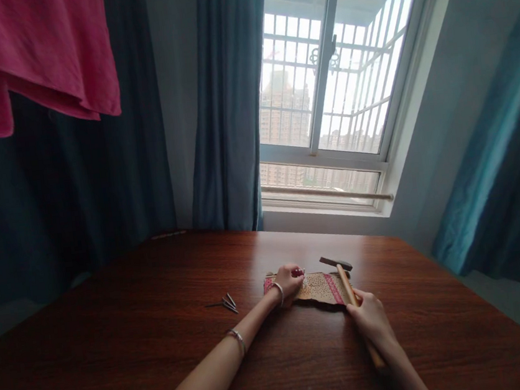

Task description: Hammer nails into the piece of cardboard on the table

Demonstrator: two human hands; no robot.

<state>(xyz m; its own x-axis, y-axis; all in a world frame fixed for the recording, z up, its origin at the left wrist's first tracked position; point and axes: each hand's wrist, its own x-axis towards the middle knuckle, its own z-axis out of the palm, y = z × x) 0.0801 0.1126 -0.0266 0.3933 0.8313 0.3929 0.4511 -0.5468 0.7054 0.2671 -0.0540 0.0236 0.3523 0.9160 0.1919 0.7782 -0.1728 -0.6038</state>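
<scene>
My right hand [370, 317] is wrapped round the wooden handle of a hammer [348, 285]. Its dark metal head is raised over the far right end of a flat beige piece [315, 286] with dark dots and pink bands. This piece lies on the table, and its near edge is uneven. Over its left part, my left hand [291, 280] is closed in a pinch, fingertips toward the dotted middle. Dark red shows at those fingertips; whatever they hold is too small to make out. Several slim metal nail-like pieces [229, 302] lie left of my left hand.
The brown wooden table [164, 343] reaches back to a window [323, 87] with bars outside. Blue curtains [227, 111] hang left and right of it. A pink cloth [37, 51] hangs at the upper left.
</scene>
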